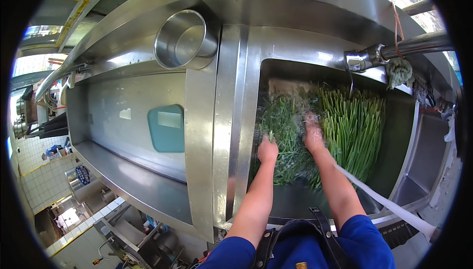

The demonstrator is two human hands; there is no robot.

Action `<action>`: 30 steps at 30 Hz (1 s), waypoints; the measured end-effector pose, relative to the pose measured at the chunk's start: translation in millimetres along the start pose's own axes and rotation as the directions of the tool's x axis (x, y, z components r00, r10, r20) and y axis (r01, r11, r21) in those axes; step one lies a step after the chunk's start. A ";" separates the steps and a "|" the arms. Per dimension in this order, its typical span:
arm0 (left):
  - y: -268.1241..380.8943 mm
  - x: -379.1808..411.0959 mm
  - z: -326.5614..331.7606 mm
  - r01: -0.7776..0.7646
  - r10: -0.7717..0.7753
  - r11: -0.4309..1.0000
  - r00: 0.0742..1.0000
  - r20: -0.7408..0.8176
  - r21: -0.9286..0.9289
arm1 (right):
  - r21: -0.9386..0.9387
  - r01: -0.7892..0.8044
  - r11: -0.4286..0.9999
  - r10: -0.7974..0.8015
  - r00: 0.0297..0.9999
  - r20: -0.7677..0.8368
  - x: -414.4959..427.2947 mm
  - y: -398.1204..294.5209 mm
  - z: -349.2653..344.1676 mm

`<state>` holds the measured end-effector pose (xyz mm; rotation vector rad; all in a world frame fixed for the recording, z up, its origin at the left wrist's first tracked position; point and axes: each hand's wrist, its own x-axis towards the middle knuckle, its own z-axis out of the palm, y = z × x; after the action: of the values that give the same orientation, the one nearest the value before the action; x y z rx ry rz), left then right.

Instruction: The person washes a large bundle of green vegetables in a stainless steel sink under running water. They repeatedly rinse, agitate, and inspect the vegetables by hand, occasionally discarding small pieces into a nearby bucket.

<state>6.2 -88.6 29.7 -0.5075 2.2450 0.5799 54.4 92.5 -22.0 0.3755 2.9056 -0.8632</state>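
Water fills the steel sink basin (pixel 397 158) in front of me, with long green chive-like stalks in it. My left hand (pixel 268 149) is at the basin's left side, its fingers curled around part of the loose, ruffled greens (pixel 286 147). My right hand (pixel 313 132) reaches into the water between these greens and a neater bundle of stalks (pixel 351 132) on the right. Splashing and blur hide its fingers, so its grip does not show. The bundle's cut ends point towards the far wall.
A metal faucet (pixel 358 60) overhangs the far right corner, with a mesh scrubber (pixel 400 72) hanging beside it. A pale hose (pixel 388 202) crosses near my right forearm. Left of the divider are a deep steel pot (pixel 181 40) and a teal board (pixel 166 139) in another basin (pixel 122 121).
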 end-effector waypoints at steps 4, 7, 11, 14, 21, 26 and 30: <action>10.8 -16.6 -13.2 -0.015 0.000 0.988 0.995 -0.097 -0.157 | 0.058 -0.032 0.998 0.047 0.960 -0.276 14.7 -76.3 -42.0; 21.0 -27.4 -21.2 -0.146 0.076 0.946 0.968 -0.240 -0.290 | 0.095 -0.053 0.994 0.085 0.922 -0.379 40.8 -93.8 -47.2; 21.6 -27.6 -18.7 -0.345 0.174 0.829 0.907 -0.384 -0.439 | 0.101 -0.300 0.949 0.317 0.905 -0.284 82.9 -94.3 -16.8; 30.3 -32.8 -28.3 -0.410 0.199 0.722 0.895 -0.400 -0.558 | 0.582 -0.307 0.753 0.362 0.932 0.024 92.2 -62.3 0.3; 47.4 -20.8 -36.5 -0.510 0.305 0.750 0.832 -0.464 -0.420 | 0.754 -0.340 0.561 0.384 0.914 0.127 56.3 -67.6 -22.9; 61.3 12.7 -25.9 -0.406 0.279 0.881 0.861 -0.425 -0.243 | 0.788 -0.368 0.494 0.375 0.908 0.189 39.6 -67.9 -26.9; 70.4 21.6 -22.5 -0.269 0.199 0.947 0.920 -0.339 -0.173 | 0.675 -0.373 0.637 0.425 0.900 0.096 32.8 -60.8 -35.0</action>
<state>-56.8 -47.1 44.9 -0.4662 2.5870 0.9323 6.6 69.3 34.3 1.0741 2.2632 -1.8190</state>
